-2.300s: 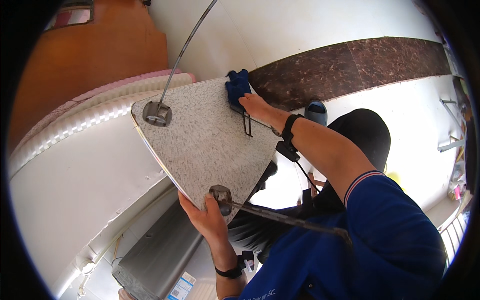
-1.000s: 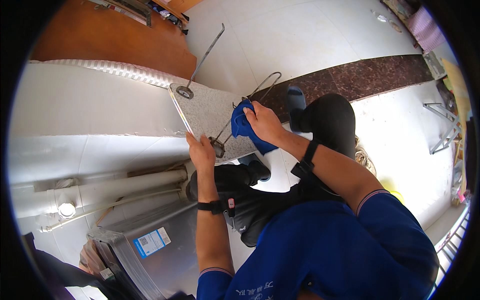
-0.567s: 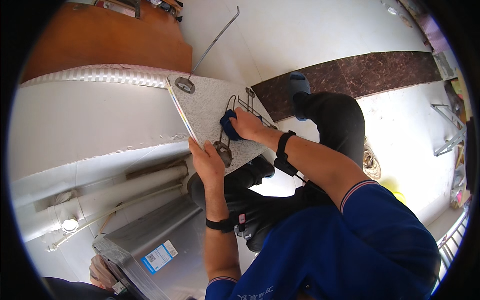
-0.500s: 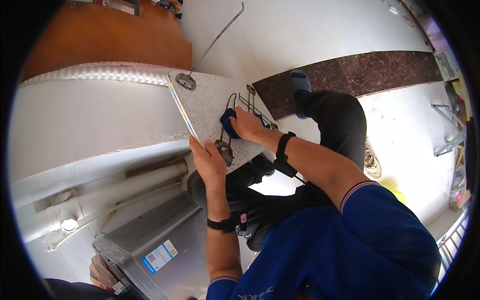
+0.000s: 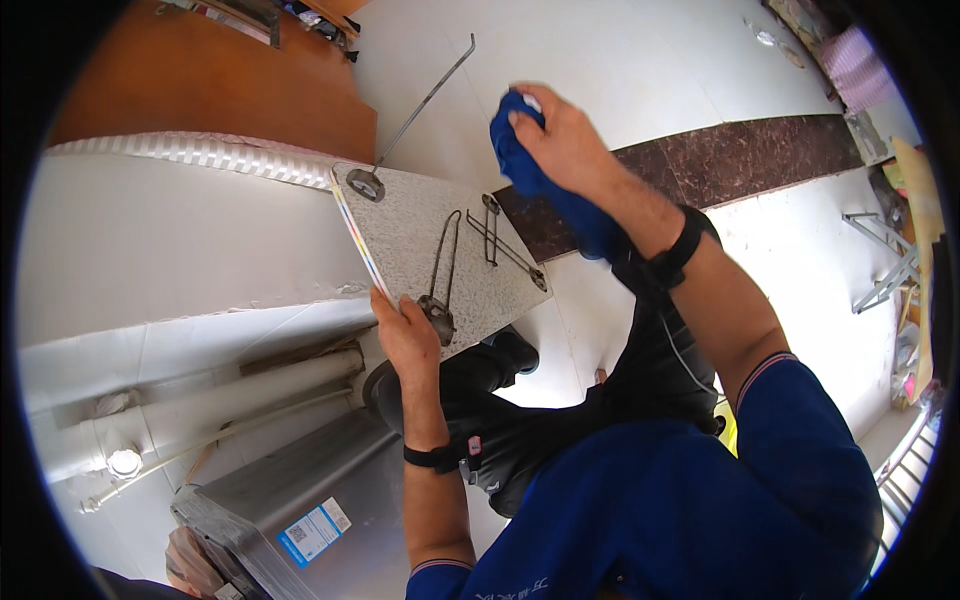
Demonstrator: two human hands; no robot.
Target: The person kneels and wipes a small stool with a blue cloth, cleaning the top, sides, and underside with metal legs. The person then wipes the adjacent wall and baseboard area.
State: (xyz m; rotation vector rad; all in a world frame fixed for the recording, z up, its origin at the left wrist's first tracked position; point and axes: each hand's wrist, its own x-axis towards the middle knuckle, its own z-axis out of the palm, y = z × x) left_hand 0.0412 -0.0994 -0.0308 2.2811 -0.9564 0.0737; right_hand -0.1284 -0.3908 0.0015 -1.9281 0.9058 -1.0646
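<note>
My right hand [image 5: 570,145] is raised past the far right side of a small speckled board [image 5: 400,230], closed on a dark blue cloth [image 5: 525,165] that hangs down toward my wrist. My left hand [image 5: 408,335] grips the board's near left edge, fingers along its striped white rim. Bent metal rod legs are fixed to the board's face by round brackets. One rod leg [image 5: 425,105] sticks up from the far left corner. A looped leg [image 5: 446,250] lies folded by my left hand, and two others [image 5: 500,240] cross near the right edge.
A white ledge [image 5: 190,230] runs left of the board, with white pipes [image 5: 210,400] below it. A grey bin-like container [image 5: 290,490] with a label stands at the lower left. An orange-brown panel [image 5: 210,80] is at the far left. A dark marbled strip [image 5: 720,165] crosses the pale floor.
My right hand has lifted the blue cloth off the folded legs and moved it up and to the right. My left hand keeps its hold on the board's edge.
</note>
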